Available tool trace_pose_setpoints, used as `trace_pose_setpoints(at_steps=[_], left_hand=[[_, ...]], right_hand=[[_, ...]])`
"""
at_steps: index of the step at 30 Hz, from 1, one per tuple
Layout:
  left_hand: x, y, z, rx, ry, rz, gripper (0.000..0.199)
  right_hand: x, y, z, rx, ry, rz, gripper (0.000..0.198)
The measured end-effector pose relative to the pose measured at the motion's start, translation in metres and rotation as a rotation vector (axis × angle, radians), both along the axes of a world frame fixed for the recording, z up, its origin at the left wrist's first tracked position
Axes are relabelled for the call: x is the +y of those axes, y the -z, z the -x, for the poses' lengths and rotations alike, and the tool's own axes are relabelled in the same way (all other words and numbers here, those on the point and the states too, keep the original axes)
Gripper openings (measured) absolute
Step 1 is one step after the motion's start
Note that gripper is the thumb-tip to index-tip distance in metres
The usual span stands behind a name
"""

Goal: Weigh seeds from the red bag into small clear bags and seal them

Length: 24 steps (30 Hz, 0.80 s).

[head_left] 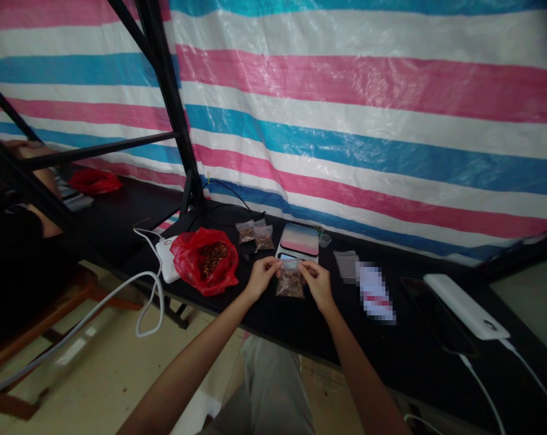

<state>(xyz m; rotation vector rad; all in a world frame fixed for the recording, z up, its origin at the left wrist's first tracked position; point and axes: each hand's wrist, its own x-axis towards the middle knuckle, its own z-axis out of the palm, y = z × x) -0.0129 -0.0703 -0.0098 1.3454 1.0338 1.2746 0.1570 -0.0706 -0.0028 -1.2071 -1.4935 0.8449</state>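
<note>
Between my hands is a clear zip bag (290, 285) with brown bits in its lower part, its top edge level with my fingers. My left hand (263, 275) pinches the bag's upper left corner. At the upper right corner, my right hand (317, 279) grips it the same way. Just behind the bag sits a digital scale (300, 240) with a shiny top plate. To the left, an open red plastic bag (187, 266) holds loose brown pieces (213, 258). Several filled zip bags (263, 237) lie between the red bag and the scale.
Flat clear bags (346, 266) lie right of the scale, near a small clear cup (325, 240). Farther right are a phone (436, 314) and a white power bank (466, 305) with cables. A white device (166, 260) stands left. Another person's arm (47, 187) shows beyond the black frame (171, 103).
</note>
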Motion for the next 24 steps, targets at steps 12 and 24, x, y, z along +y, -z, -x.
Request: trace_pose_setpoints(at_steps=[12, 24], left_hand=[[0.0018, -0.0047, 0.0015, -0.154, -0.075, 0.090, 0.031], [0.0025, 0.0018, 0.0023, -0.096, -0.111, 0.062, 0.036]], right_hand=[[0.0011, 0.0043, -0.0022, -0.127, -0.004, -0.051, 0.033], [-0.0034, 0.0002, 0.0013, -0.071, 0.048, -0.102, 0.027]])
